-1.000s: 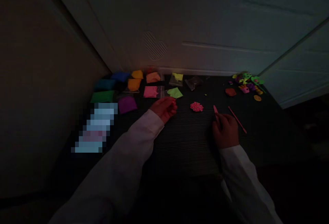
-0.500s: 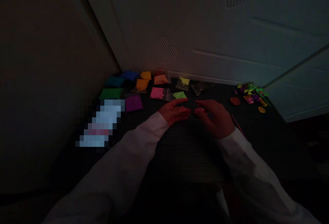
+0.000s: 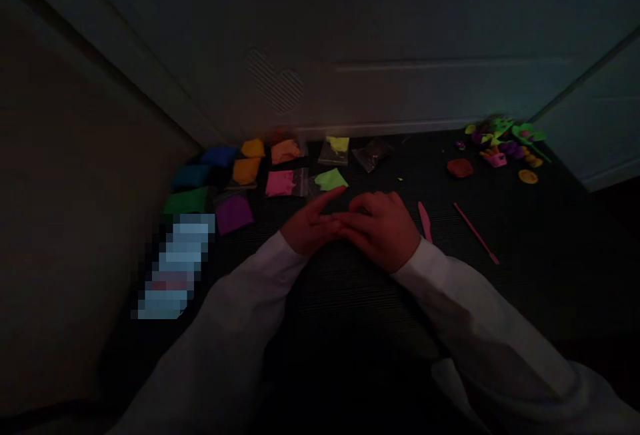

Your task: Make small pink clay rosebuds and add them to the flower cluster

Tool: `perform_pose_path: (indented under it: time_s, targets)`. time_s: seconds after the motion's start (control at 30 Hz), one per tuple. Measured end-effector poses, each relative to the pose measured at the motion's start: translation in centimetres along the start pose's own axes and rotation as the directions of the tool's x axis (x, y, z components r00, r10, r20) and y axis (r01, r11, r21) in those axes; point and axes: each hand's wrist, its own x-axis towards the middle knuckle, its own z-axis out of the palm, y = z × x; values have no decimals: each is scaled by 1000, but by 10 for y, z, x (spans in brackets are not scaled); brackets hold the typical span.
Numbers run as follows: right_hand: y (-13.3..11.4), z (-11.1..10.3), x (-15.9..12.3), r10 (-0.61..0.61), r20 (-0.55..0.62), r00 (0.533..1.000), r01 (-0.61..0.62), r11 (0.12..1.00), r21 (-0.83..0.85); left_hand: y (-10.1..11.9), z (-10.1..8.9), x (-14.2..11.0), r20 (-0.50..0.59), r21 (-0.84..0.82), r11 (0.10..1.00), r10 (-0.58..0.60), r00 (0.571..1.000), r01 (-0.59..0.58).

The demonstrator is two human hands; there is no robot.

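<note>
My left hand is held over the dark table with its fingers stretched out to the right and its thumb raised. My right hand meets it, its thumb and fingers pressed together against the left fingertips. Whatever lies between the fingers is hidden, and the light is dim. Just beyond the hands lies a bag of light green clay. A pink plastic knife rests beside my right wrist, partly covered by the sleeve. Farther right is a thin pink modelling stick.
Clay packets line the back and left: pink, purple, orange, green, yellow. A blurred bright screen lies at left. At right sit a reddish lump, a yellow disc and colourful clay pieces. A panelled wall stands behind.
My hands have come together from a small gap, hiding the small pinkish piece seen at my right fingers. The view has shifted and turned, uncovering the pink knife.
</note>
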Motion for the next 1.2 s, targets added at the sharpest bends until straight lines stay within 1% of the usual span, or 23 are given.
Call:
perform_pose_path:
  time_s: [0.07,0.17,0.3,0.37,0.5,0.6,0.67,0.7,0.77,0.83,1.03,1.1,1.2]
  targets:
    - [0,1,-1,-6,-26,1000,7,1000,15,1,-1,0,27,23,1000,-13,1000,12]
    - [1,1,-2,1,-80,997,5,997,74,2,-2,0,47,3,1000,8,999,-8]
    - [1,1,-3,89,-138,987,-71,989,130,1,-5,1,28,-53,998,19,999,-18]
    - [0,0,-3,108,-159,981,-83,984,157,1,-5,2,7,-70,997,21,1000,-20]
    - [-3,-4,-4,66,-183,981,-25,976,217,-1,-6,3,-4,-99,995,-2,1000,2]
    - [-6,-6,-5,67,-160,985,-29,973,229,-1,-4,3,-5,-116,993,-5,1000,4]
    - [-7,-7,-5,109,-146,983,-75,972,224,-1,-4,3,-4,-124,992,3,1000,-4]
    - [-8,-7,-6,152,-155,976,-114,967,229,-1,-4,3,-4,-123,992,0,1000,-1]
    - [-8,-6,-6,250,-197,948,-198,947,252,-1,-4,3,-7,-119,993,-8,1000,7]
    - [-7,-6,-7,300,-220,928,-237,933,272,0,-4,3,-13,-113,993,-16,1000,15]
    - [-4,-11,-10,222,-196,955,-168,951,258,2,0,1,-38,-106,994,-24,999,20]
    - [-3,-11,-11,208,-197,958,-152,952,265,3,1,0,-37,-109,994,-28,999,24]
    - [-3,-9,-12,271,-214,939,-219,946,240,2,2,0,-29,-119,993,-23,999,19]
